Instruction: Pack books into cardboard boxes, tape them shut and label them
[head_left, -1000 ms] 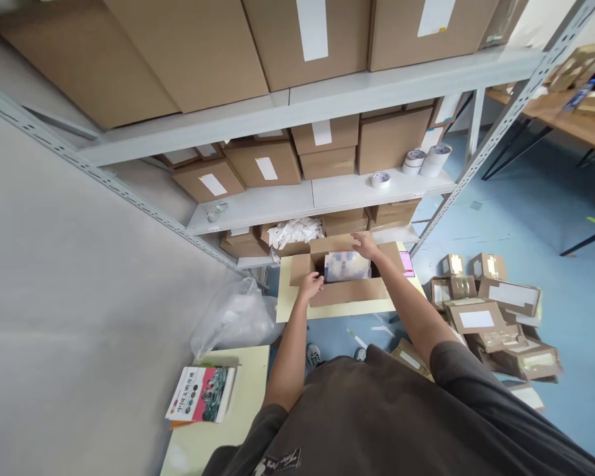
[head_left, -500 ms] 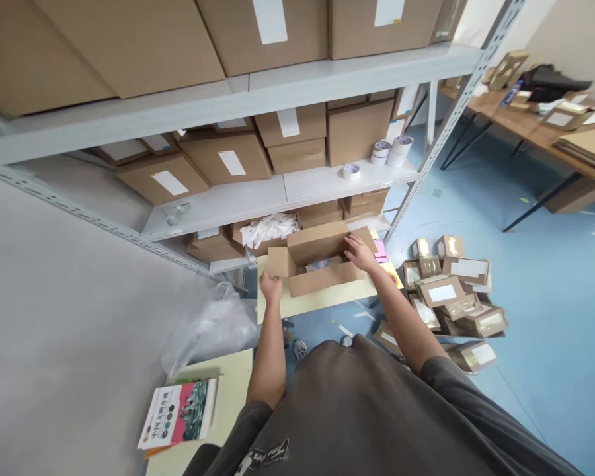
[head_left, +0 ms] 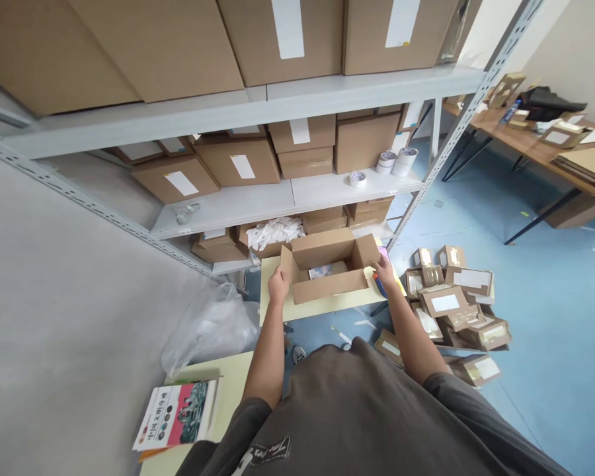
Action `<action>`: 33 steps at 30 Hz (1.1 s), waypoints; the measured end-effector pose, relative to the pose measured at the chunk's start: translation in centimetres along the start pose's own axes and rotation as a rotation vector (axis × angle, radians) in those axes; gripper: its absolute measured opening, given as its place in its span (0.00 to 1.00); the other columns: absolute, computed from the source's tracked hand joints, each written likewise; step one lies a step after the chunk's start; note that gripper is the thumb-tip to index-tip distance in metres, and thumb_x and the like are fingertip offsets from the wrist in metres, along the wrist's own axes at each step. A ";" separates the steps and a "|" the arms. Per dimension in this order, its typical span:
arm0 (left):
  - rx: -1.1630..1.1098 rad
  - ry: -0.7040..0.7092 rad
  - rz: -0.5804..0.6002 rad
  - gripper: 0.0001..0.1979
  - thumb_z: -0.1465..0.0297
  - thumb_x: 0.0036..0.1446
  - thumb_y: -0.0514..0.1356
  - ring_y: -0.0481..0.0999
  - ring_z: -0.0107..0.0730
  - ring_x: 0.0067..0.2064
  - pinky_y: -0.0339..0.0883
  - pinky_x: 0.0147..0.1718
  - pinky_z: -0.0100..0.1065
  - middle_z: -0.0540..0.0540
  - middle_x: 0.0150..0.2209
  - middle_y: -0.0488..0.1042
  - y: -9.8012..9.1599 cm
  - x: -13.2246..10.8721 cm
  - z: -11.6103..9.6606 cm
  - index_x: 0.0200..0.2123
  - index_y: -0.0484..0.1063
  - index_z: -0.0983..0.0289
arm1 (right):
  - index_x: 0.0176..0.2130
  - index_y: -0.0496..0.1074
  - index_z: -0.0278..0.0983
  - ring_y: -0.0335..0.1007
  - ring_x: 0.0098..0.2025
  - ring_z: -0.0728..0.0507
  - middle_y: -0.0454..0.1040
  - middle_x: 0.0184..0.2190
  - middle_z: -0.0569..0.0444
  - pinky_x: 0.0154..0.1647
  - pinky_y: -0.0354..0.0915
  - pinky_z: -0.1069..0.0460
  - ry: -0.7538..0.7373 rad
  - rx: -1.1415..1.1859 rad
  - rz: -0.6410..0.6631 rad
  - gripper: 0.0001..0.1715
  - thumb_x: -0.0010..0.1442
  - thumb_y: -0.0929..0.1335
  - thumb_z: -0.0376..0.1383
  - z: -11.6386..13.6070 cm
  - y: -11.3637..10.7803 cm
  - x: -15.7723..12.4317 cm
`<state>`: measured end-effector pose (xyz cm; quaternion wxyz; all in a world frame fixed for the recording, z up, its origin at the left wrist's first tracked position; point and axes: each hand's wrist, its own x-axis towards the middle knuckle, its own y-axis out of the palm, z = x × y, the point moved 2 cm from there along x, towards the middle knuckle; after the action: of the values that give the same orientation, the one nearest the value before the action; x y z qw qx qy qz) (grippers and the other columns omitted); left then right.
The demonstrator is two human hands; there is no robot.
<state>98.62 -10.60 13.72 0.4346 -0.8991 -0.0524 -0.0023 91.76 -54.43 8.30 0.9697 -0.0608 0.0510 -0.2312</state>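
An open cardboard box (head_left: 330,287) stands on a narrow pale-yellow table (head_left: 297,313), its flaps raised. Inside lies a small flat item with a blue and white printed face (head_left: 320,272); I cannot make out what it is. My left hand (head_left: 278,286) is closed on the edge of the left end flap. At the opposite end, my right hand (head_left: 383,270) has its fingers closed at the right end flap. Close beneath that hand lies a blue and orange object (head_left: 379,285), partly hidden by it.
A grey metal shelf (head_left: 228,210) with boxes and white tape rolls (head_left: 357,179) rises behind the table. Several taped parcels (head_left: 446,302) are piled on the floor at right. A clear plastic bag (head_left: 213,324) and books (head_left: 176,413) are at left.
My right hand has moved from inside the box outward to its right end flap. The left end flap, held by my left hand, now stands more upright. The blue and orange object has come into view.
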 end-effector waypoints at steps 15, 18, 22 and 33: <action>-0.021 0.207 0.488 0.43 0.52 0.59 0.69 0.41 0.53 0.82 0.46 0.77 0.51 0.60 0.80 0.50 -2.0 -3.9 7.2 0.74 0.66 0.60 | 0.76 0.61 0.49 0.66 0.71 0.31 0.66 0.74 0.50 0.69 0.67 0.33 -0.130 -0.059 0.279 0.45 0.65 0.68 0.53 1.3 10.0 -2.7; -0.024 0.234 0.533 0.41 0.62 0.62 0.65 0.39 0.53 0.82 0.45 0.77 0.51 0.59 0.81 0.47 -2.2 -4.4 8.6 0.76 0.62 0.61 | 0.72 0.70 0.48 0.59 0.76 0.28 0.64 0.75 0.49 0.75 0.59 0.32 -0.209 -0.274 0.387 0.44 0.62 0.73 0.58 1.3 10.3 -3.2; 0.061 0.261 0.646 0.53 0.75 0.52 0.65 0.36 0.60 0.81 0.48 0.76 0.55 0.57 0.82 0.37 -2.3 -4.3 9.9 0.80 0.52 0.58 | 0.64 0.80 0.45 0.55 0.78 0.25 0.56 0.78 0.49 0.79 0.55 0.35 -0.263 -0.535 0.567 0.45 0.54 0.78 0.62 0.9 10.3 -4.3; -0.092 0.332 0.738 0.47 0.68 0.46 0.74 0.52 0.51 0.80 0.50 0.76 0.48 0.64 0.80 0.50 -3.9 -1.9 11.1 0.71 0.70 0.61 | 0.58 0.83 0.48 0.59 0.76 0.28 0.68 0.73 0.51 0.71 0.62 0.32 0.032 -0.042 0.689 0.34 0.50 0.75 0.42 2.7 6.3 -4.1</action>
<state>95.93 0.25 9.76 0.3683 -0.8633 0.3451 0.0064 91.29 -46.72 10.40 0.9884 -0.0562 0.0886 0.1097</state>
